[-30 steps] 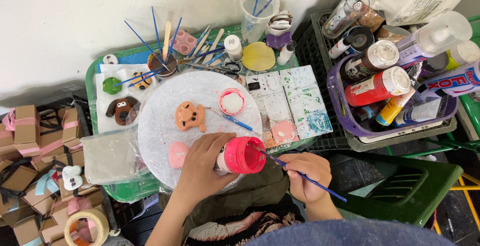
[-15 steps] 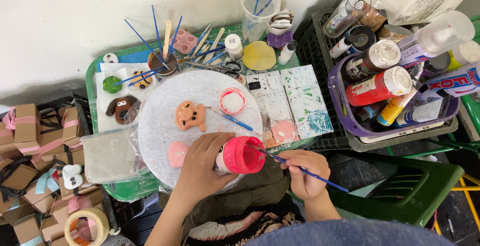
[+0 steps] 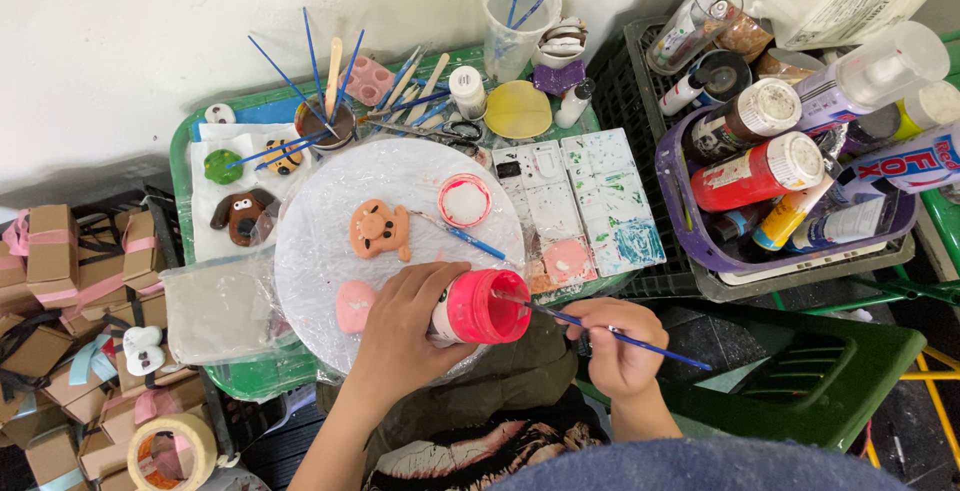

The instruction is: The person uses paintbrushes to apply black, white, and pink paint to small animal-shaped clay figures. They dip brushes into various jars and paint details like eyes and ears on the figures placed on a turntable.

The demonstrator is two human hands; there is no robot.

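Head view, looking down.

Left hand [image 3: 400,336]: grip clamped around a small pot of pink paint [image 3: 478,307], tipped on its side with the open mouth facing right, held over the near edge of a round white board [image 3: 330,221].

Right hand [image 3: 620,341]: fingers pinched together on a thin blue brush [image 3: 640,339]; its tip reaches into the mouth of the pot.

On the board: an orange animal-face piece [image 3: 380,229], a plain pink piece [image 3: 355,306] just beside the left hand, a pink-rimmed lid [image 3: 465,201] and a second blue brush [image 3: 470,241].

Green tray [image 3: 180,166] beneath the board: a brown dog-face piece [image 3: 238,215], a green piece [image 3: 223,166], a cup of brushes [image 3: 325,123], a yellow disc [image 3: 518,109], a clear tumbler [image 3: 512,21] with brushes, and white mixing palettes [image 3: 585,201] stained pink and teal.

Right: purple basket [image 3: 690,241] packed with paint bottles, a red one [image 3: 755,171] among them.

Left: small brown boxes [image 3: 50,251] tied with pink ribbon; a roll of tape [image 3: 172,449] near the lower edge.
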